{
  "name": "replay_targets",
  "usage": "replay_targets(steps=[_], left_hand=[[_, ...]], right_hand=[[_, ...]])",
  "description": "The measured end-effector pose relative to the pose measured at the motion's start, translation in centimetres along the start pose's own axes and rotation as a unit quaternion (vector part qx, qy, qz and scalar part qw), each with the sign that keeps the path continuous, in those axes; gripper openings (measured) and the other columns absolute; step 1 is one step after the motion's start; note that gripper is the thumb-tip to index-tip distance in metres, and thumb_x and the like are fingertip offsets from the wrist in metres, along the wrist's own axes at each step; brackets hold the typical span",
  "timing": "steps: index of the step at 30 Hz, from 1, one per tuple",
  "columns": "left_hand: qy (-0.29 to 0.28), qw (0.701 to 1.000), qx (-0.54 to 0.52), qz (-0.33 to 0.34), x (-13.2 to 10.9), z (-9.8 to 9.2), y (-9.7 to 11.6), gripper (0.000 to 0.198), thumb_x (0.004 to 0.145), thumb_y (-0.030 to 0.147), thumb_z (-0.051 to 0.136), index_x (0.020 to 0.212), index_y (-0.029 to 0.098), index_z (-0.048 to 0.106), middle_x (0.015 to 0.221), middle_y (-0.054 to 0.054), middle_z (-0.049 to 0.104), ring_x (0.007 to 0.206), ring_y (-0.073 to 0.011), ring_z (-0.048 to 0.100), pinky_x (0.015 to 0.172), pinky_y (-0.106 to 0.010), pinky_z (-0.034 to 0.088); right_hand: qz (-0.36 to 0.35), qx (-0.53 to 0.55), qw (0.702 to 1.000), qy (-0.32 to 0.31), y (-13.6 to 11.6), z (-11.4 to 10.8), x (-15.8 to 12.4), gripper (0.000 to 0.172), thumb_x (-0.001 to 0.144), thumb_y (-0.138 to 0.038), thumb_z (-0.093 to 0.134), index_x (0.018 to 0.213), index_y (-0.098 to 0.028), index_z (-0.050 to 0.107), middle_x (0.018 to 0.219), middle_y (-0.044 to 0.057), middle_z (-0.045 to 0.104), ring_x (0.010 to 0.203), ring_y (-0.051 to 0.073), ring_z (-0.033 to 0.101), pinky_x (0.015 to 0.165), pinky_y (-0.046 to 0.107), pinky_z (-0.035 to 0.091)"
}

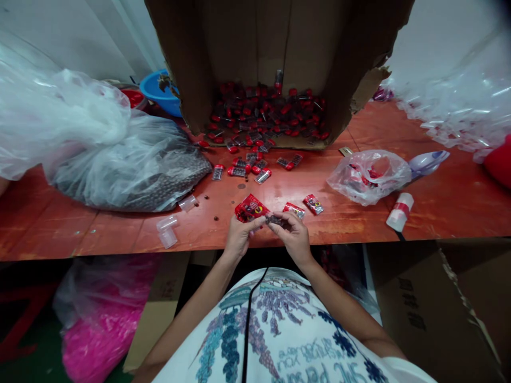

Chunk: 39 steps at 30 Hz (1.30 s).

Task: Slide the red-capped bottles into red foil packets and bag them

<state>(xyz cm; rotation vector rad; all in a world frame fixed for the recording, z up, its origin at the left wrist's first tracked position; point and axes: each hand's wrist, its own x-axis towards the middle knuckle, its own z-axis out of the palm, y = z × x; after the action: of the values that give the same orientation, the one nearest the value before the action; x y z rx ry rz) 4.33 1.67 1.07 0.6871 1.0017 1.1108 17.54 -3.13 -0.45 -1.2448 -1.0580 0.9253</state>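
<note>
My left hand (pixel 240 235) pinches a red printed packet or sheet (pixel 250 207) above the front of the table. Close to its thumb, my right hand (pixel 294 235) has its fingers closed on a small dark item (pixel 275 219), which looks like a clear tube of dark beads but is partly covered by the fingers. Just beyond the right hand lie a red printed packet (pixel 294 209) and another red packet (pixel 313 204). Further back, several clear tubes with red caps (pixel 262 175) and dark contents are scattered on the table.
A torn cardboard box (pixel 339 69) on its side holds many red-capped tubes. To the left are a plastic bag of dark beads (pixel 136 165) and empty clear tubes (pixel 167 238). At right sit a small clear bag (pixel 365 183), a purple scoop (pixel 429 161) and a white roll (pixel 400 211).
</note>
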Motion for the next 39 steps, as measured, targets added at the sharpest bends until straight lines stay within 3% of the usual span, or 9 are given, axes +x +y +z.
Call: replay_targets(steps=[2, 9, 13, 18, 21, 27, 35, 39], left_hand=[[0.013, 1.0, -0.009, 0.007, 0.0, 0.1, -0.2, 0.032, 0.049, 0.019, 0.084, 0.076, 0.012, 0.067, 0.071, -0.004, 0.07, 0.062, -0.0143, 0.065, 0.06, -0.023, 0.05], [0.025, 0.999, -0.02, 0.036, -0.1, 0.3, -0.1, 0.028, 0.05, 0.017, 0.083, 0.071, 0.014, 0.065, 0.066, 0.0, 0.067, 0.058, -0.0108, 0.061, 0.059, -0.021, 0.048], [0.013, 0.999, -0.013, 0.037, -0.2, 0.3, 0.4, 0.029, 0.05, 0.016, 0.083, 0.072, 0.013, 0.065, 0.067, 0.0, 0.068, 0.061, -0.0126, 0.063, 0.063, -0.024, 0.052], [-0.023, 0.999, -0.032, -0.01, -0.7, 0.4, 1.0, 0.047, 0.049, 0.018, 0.084, 0.092, 0.017, 0.065, 0.088, -0.007, 0.073, 0.078, -0.0195, 0.068, 0.075, -0.034, 0.054], [-0.037, 0.999, -0.026, -0.012, -0.7, 0.4, 1.0, 0.049, 0.05, 0.019, 0.084, 0.096, 0.019, 0.063, 0.091, -0.007, 0.072, 0.083, -0.0206, 0.068, 0.077, -0.034, 0.053], [0.027, 0.997, -0.015, 0.072, 0.3, -0.2, 0.1, 0.042, 0.047, 0.015, 0.084, 0.083, 0.018, 0.063, 0.073, 0.002, 0.067, 0.067, -0.0124, 0.064, 0.068, -0.023, 0.05], [0.037, 0.998, 0.012, 0.054, -0.2, 0.1, 0.3, 0.033, 0.048, 0.018, 0.084, 0.074, 0.014, 0.063, 0.068, 0.0, 0.067, 0.059, -0.0118, 0.06, 0.056, -0.021, 0.047], [0.033, 0.998, 0.024, 0.051, -0.2, 0.0, 0.5, 0.033, 0.049, 0.019, 0.083, 0.074, 0.014, 0.063, 0.063, 0.002, 0.065, 0.051, -0.0095, 0.056, 0.046, -0.019, 0.043]], right_hand=[[-0.027, -0.026, 0.999, 0.006, 0.0, 0.0, 0.0, 0.022, 0.077, -0.027, 0.067, 0.099, -0.023, 0.068, 0.094, 0.004, 0.062, 0.087, 0.016, 0.06, 0.077, 0.029, 0.05], [-0.015, -0.003, 1.0, 0.01, 0.4, 0.3, -0.4, 0.022, 0.076, -0.027, 0.068, 0.098, -0.022, 0.066, 0.094, 0.003, 0.062, 0.086, 0.016, 0.061, 0.078, 0.029, 0.051], [0.018, 0.034, 0.999, -0.005, 0.4, 0.4, -0.5, 0.023, 0.075, -0.027, 0.069, 0.098, -0.023, 0.067, 0.094, 0.003, 0.064, 0.085, 0.016, 0.061, 0.079, 0.029, 0.051], [0.103, 0.121, 0.987, -0.027, 0.5, 0.6, -0.8, 0.029, 0.071, -0.029, 0.072, 0.099, -0.022, 0.066, 0.092, 0.002, 0.067, 0.082, 0.016, 0.063, 0.075, 0.03, 0.053], [0.101, 0.117, 0.988, -0.016, 0.5, 0.6, -1.0, 0.03, 0.072, -0.031, 0.072, 0.1, -0.021, 0.067, 0.093, 0.002, 0.067, 0.082, 0.016, 0.063, 0.073, 0.03, 0.054], [0.037, 0.067, 0.996, 0.041, 0.4, 0.2, -0.5, 0.027, 0.074, -0.03, 0.071, 0.1, -0.023, 0.066, 0.097, 0.003, 0.065, 0.088, 0.017, 0.061, 0.081, 0.031, 0.051], [0.005, 0.04, 0.999, 0.019, 0.4, 0.5, -0.8, 0.022, 0.076, -0.028, 0.069, 0.098, -0.023, 0.067, 0.096, 0.003, 0.062, 0.089, 0.017, 0.061, 0.082, 0.03, 0.05], [0.027, 0.056, 0.998, 0.013, 0.5, 0.6, -1.0, 0.024, 0.076, -0.027, 0.07, 0.099, -0.022, 0.067, 0.096, 0.003, 0.063, 0.088, 0.017, 0.061, 0.082, 0.031, 0.05]])
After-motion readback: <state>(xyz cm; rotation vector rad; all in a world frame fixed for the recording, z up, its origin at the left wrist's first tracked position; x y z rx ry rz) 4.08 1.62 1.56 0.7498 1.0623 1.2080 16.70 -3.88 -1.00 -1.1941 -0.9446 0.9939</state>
